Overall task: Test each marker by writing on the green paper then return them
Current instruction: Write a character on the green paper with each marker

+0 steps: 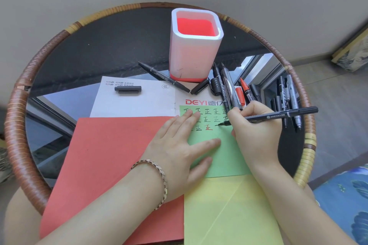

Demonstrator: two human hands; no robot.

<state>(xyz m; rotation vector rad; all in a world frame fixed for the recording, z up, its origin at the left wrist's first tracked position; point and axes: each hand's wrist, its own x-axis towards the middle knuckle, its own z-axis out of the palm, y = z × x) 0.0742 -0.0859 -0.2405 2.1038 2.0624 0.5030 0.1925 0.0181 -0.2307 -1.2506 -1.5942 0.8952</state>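
The green paper lies on the round table, bearing rows of written characters, one of them red. My left hand rests flat on its left part, fingers spread. My right hand grips a black marker, whose tip touches the green paper beside the red character. Behind stands the white pen holder with a red inside. A pile of markers lies right of the holder, with more markers at the table's right edge. One black marker lies left of the holder.
A red sheet and a yellow sheet lie under my arms. A white printed sheet carries a loose black cap. The table's woven rim circles a glossy dark top.
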